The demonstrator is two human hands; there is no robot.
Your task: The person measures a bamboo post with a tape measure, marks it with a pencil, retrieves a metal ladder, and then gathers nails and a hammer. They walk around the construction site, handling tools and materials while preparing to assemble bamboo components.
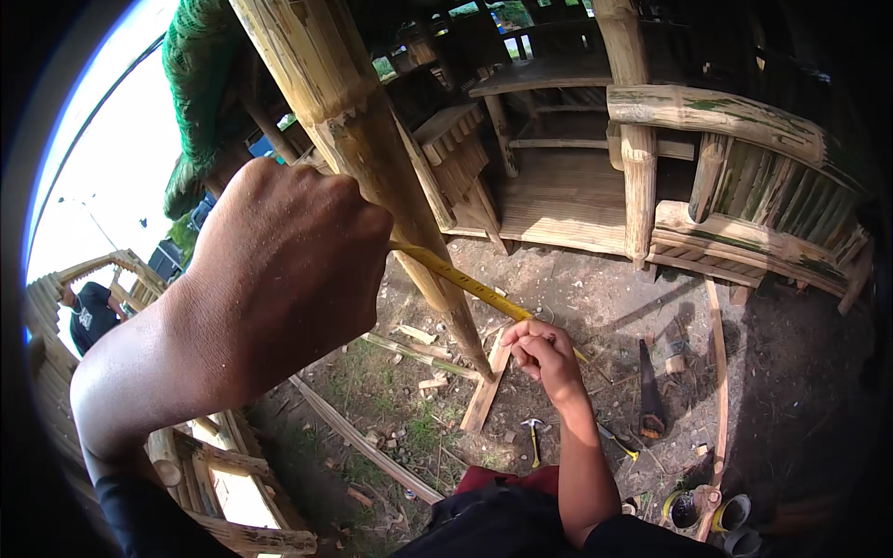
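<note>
Two hands of mine are on one yellow tape (pixel 465 281), which runs along a slanted bamboo pole (pixel 372 158). My left hand (pixel 279 270) is high and very near to the camera, closed in a fist against the pole; its fingers are curled together around the upper end of the tape, but I cannot see the tape case inside the fist. My right hand (pixel 544 353) is lower and to the right, near the foot of the pole, and its fingers are pinched together on the tape. The tape is stretched tight between both hands and lies close beside the pole.

Below, the ground (pixel 595 298) is bare earth with some grass and bamboo scraps. A hammer (pixel 532 437) with a yellow handle lies near my right forearm. A saw (pixel 649 391) lies further right, with its handle toward me. A thin wooden strip (pixel 718 372) lies right of the saw. Some small cans (pixel 707 510) stand at the near right. A flat wooden piece (pixel 488 386) lies by the foot of the pole.

Far behind is a bamboo bench (pixel 744 186) and a bamboo platform (pixel 567 195). At the far left a person (pixel 91 312) in a dark shirt stands by another bamboo frame. Green netting (pixel 200 84) hangs at the upper left.
</note>
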